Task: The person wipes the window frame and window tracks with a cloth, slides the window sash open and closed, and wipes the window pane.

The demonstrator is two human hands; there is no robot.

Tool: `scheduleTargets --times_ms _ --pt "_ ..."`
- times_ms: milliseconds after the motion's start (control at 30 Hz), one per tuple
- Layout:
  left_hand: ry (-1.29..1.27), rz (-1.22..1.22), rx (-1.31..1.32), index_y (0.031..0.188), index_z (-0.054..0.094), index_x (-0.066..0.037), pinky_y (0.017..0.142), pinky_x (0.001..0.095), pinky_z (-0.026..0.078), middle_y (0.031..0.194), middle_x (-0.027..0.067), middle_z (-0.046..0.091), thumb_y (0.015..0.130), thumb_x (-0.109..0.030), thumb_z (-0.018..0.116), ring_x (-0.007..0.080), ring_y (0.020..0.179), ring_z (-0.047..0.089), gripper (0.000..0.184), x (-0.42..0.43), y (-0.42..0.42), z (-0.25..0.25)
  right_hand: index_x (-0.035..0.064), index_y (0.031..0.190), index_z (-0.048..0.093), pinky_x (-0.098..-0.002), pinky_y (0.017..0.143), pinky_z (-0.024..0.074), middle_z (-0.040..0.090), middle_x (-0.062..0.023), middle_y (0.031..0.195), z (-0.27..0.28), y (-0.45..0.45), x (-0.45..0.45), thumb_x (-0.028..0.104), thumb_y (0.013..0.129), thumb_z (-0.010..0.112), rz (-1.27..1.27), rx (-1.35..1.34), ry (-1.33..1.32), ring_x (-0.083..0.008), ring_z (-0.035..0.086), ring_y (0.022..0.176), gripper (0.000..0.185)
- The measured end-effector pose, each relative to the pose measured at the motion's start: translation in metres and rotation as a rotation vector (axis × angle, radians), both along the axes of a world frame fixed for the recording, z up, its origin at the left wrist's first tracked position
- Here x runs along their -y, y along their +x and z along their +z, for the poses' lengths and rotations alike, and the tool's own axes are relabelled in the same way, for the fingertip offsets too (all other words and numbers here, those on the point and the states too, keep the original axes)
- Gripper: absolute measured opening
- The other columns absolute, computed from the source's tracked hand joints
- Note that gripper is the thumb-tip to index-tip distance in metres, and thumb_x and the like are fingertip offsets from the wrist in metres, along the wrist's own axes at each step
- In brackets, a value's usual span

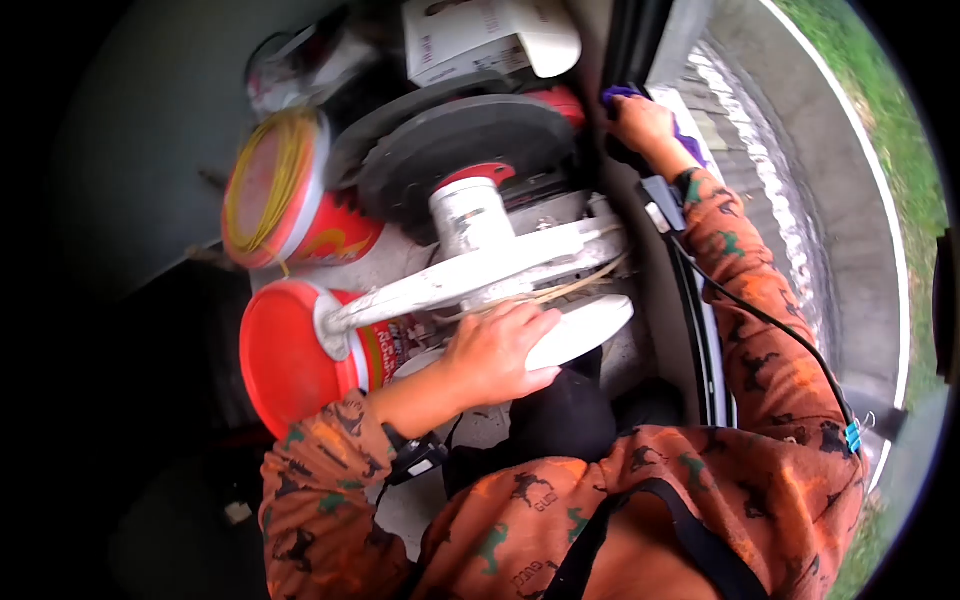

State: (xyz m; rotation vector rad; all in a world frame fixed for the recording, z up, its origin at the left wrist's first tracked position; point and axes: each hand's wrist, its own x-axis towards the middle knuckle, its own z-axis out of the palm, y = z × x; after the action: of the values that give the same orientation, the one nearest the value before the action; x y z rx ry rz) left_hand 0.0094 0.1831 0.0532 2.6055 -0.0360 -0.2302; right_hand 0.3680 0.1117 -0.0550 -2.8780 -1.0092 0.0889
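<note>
My left hand (500, 350) is closed on the near edge of a white, rounded plate-like part (585, 330). It seems to belong to a white frame with a long bar (460, 275) and a short upright cylinder (470, 212). Up at the right, my right hand (640, 125) grips a bunched purple cloth (690, 143) against the dark upright frame (637, 45) of an opening. Much of the cloth is hidden under the fingers. A small grey device (662, 200) with a black cable sits at my right wrist.
Left stand a red bucket (345, 228) topped with a yellow cord coil (272, 185) and another red bucket (290, 350). Behind the white frame are large black discs (470, 140) and a white carton (465, 45). Outside the opening, a concrete ledge (860, 200) borders grass (890, 90).
</note>
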Motion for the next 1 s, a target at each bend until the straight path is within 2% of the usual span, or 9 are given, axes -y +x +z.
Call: scheduleTargets --times_ms 100,233,467,533,733,800,867,933,1000 --pt "-0.028 0.000 0.000 0.112 0.058 -0.012 0.076 0.0392 0.050 0.106 0.0061 0.061 0.065 -0.032 0.074 0.0256 0.099 0.059 0.055 0.002 0.004 0.005 0.0111 0.098 0.066 -0.0414 0.078 0.0490 0.066 -0.0133 0.097 0.009 -0.001 -0.008 0.045 0.075 0.066 -0.017 -0.060 -0.088 -0.0289 0.064 0.094 0.041" --pt "-0.010 0.001 0.034 0.111 0.058 -0.011 0.075 0.0395 0.050 0.100 0.0071 0.062 0.065 -0.033 0.074 0.0266 0.094 0.060 0.053 -0.002 0.006 0.001 0.0140 0.103 0.063 -0.0406 0.078 0.0478 0.066 -0.0117 0.094 0.004 -0.016 0.021 0.048 0.076 0.064 -0.004 -0.129 -0.028 -0.0284 0.063 0.093 0.044" --pt "0.058 0.019 0.033 0.108 0.059 -0.011 0.077 0.0390 0.049 0.100 0.0088 0.063 0.065 -0.035 0.074 0.0282 0.093 0.061 0.051 0.003 0.002 0.003 0.0137 0.105 0.062 -0.0394 0.064 0.0491 0.065 -0.0120 0.077 0.027 -0.125 0.146 0.050 0.078 0.061 0.085 -0.148 -0.137 -0.0278 0.065 0.076 0.046" --pt "0.050 0.021 0.036 0.107 0.059 -0.011 0.077 0.0389 0.049 0.100 0.0088 0.063 0.065 -0.034 0.074 0.0282 0.093 0.061 0.050 0.000 0.002 0.001 0.0116 0.093 0.062 -0.0409 0.066 0.0476 0.065 -0.0116 0.076 0.042 -0.158 0.178 0.047 0.076 0.065 0.065 -0.233 -0.204 -0.0294 0.064 0.077 0.040" --pt "0.042 0.012 0.071 0.106 0.059 -0.010 0.076 0.0392 0.049 0.097 0.0101 0.064 0.066 -0.033 0.073 0.0292 0.092 0.061 0.048 0.002 0.001 0.001 0.0126 0.088 0.064 -0.0401 0.066 0.0477 0.065 -0.0106 0.077 0.077 -0.235 0.271 0.045 0.075 0.066 0.178 -0.436 -0.480 -0.0278 0.064 0.078 0.035" --pt "0.056 0.010 0.080 0.106 0.059 -0.010 0.076 0.0393 0.049 0.097 0.0104 0.063 0.066 -0.032 0.072 0.0296 0.092 0.061 0.048 0.000 0.001 0.001 0.0148 0.086 0.069 -0.0382 0.069 0.0480 0.066 -0.0108 0.081 0.084 -0.251 0.291 0.043 0.073 0.068 0.275 -0.568 -0.734 -0.0255 0.064 0.081 0.031" --pt "0.040 0.016 0.079 0.106 0.059 -0.009 0.076 0.0400 0.049 0.097 0.0107 0.063 0.067 -0.033 0.072 0.0299 0.092 0.060 0.048 0.001 0.000 0.001 0.0145 0.091 0.070 -0.0370 0.069 0.0488 0.066 -0.0113 0.080 0.078 -0.267 0.334 0.045 0.071 0.070 0.624 -0.696 -1.066 -0.0265 0.065 0.077 0.037" --pt "0.064 0.025 0.055 0.107 0.059 -0.009 0.076 0.0411 0.048 0.098 0.0108 0.063 0.067 -0.033 0.071 0.0302 0.092 0.060 0.048 0.001 0.001 0.002 0.0105 0.090 0.071 -0.0371 0.070 0.0485 0.067 -0.0140 0.083 0.082 -0.245 0.380 0.043 0.072 0.071 0.490 -1.061 -1.108 -0.0279 0.064 0.077 0.038" --pt "0.061 0.023 0.052 0.107 0.059 -0.009 0.076 0.0414 0.048 0.098 0.0108 0.063 0.067 -0.034 0.071 0.0303 0.092 0.060 0.049 0.000 0.001 -0.001 0.0038 0.093 0.069 -0.0330 0.071 0.0485 0.068 -0.0120 0.082 0.119 -0.196 0.377 0.036 0.075 0.073 0.214 -1.280 -0.689 -0.0215 0.064 0.075 0.037"
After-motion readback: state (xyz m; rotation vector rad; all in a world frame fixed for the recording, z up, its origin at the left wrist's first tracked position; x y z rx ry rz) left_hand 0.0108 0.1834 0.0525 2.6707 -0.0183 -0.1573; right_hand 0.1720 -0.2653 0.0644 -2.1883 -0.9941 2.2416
